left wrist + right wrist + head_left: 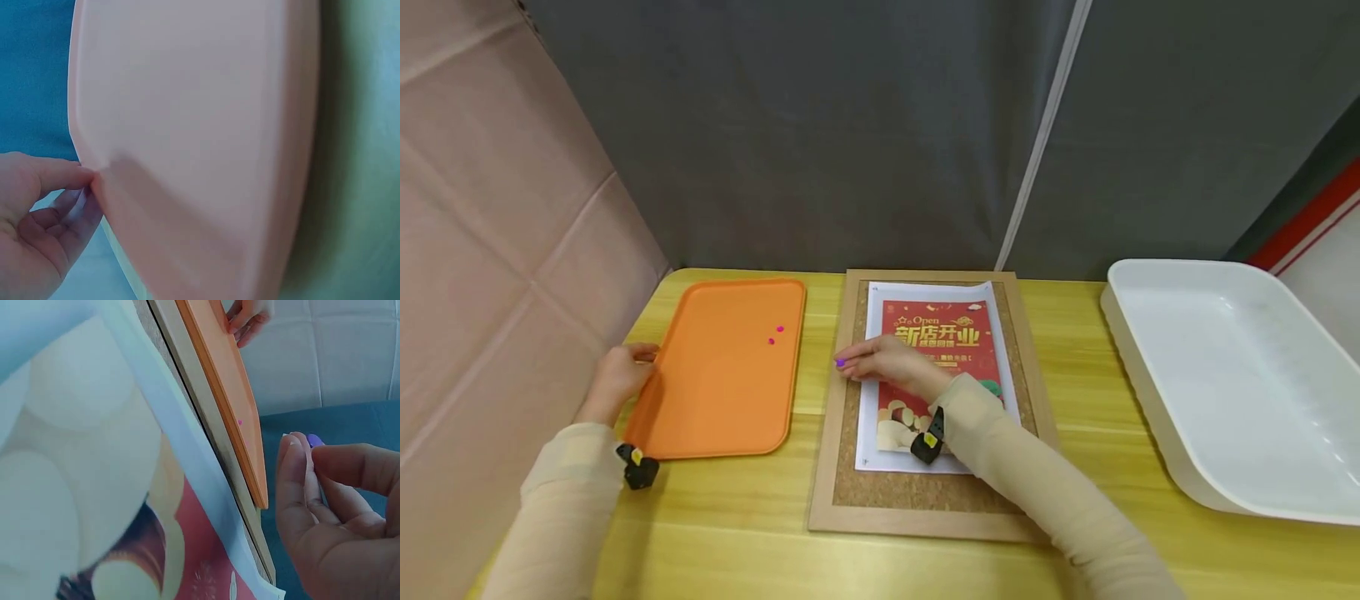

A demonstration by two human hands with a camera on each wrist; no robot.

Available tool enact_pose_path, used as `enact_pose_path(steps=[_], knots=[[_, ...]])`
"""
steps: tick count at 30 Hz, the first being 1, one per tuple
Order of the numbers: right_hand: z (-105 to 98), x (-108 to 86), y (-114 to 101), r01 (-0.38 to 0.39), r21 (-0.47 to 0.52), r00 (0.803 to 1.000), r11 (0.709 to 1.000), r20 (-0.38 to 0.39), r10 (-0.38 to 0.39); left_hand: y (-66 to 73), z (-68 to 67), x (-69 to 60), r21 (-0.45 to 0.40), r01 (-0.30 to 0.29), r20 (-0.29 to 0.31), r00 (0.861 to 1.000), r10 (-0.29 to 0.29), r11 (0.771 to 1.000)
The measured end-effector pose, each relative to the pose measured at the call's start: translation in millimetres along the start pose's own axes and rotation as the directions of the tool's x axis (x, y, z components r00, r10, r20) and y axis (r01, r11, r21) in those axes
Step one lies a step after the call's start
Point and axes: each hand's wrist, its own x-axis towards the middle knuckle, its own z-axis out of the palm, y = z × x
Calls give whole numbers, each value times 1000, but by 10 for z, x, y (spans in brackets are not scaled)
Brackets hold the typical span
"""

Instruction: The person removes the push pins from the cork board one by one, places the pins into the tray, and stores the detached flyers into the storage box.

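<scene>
An orange tray [718, 375] lies at the left, and my left hand [617, 379] pinches its left rim between thumb and fingers; in the left wrist view the hand [47, 219] grips the tray's edge [181, 94]. Two small pink pieces [776, 335] lie in the tray's upper right part. My right hand [891, 364] is above the left side of a red poster [940, 375] on a framed cork board [917, 492], pinching a small purple piece [840, 363]. In the right wrist view this purple piece [315, 440] shows at the fingertips of the hand [344, 512].
A large white tub [1247, 375] stands on the wooden table [737, 533] at the right. Dark grey cloth [812, 142] hangs behind the table, and a pale pink covering [497, 233] is at the left. White margins of the poster show small marks at several corners.
</scene>
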Motion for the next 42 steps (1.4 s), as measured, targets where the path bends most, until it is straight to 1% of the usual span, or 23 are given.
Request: enact_pose_path(steps=[4, 9, 14, 17, 20, 24, 28, 31, 33, 38, 42], knots=[[85, 27, 9, -7, 11, 1000, 1000, 15, 6, 23, -2, 11, 7, 16, -6, 1000, -16, 1000], [194, 61, 30, 7, -10, 998, 1000, 60, -7, 36, 6, 15, -10, 33, -13, 999, -33, 999], [305, 82, 47, 23, -29, 995, 999, 94, -20, 70, 38, 26, -34, 68, -6, 998, -68, 997], [370, 87, 53, 29, -34, 995, 999, 95, -26, 112, 67, 47, -56, 75, -9, 997, -75, 996], [427, 92, 63, 19, -19, 995, 1000, 100, -17, 150, 98, 77, -75, 47, -27, 998, -49, 996], [498, 115, 70, 7, 15, 996, 1000, 88, -8, 193, 131, 119, -92, 26, -29, 999, -29, 995], [555, 149, 72, -4, 42, 998, 999, 69, 1, 228, 156, 154, -96, 38, -2, 999, -38, 995], [590, 170, 78, -13, 45, 997, 999, 82, 9, 246, 165, 166, -99, 50, 14, 999, -49, 994], [610, 180, 83, -11, 39, 996, 999, 87, 8, 254, 165, 171, -95, 60, 22, 998, -58, 994], [648, 194, 71, -14, 16, 997, 1000, 70, 13, 266, 163, 184, -94, 75, 42, 997, -72, 993], [662, 215, 57, -19, -18, 998, 1000, 56, 20, 274, 164, 196, -91, 80, 44, 996, -76, 993]])
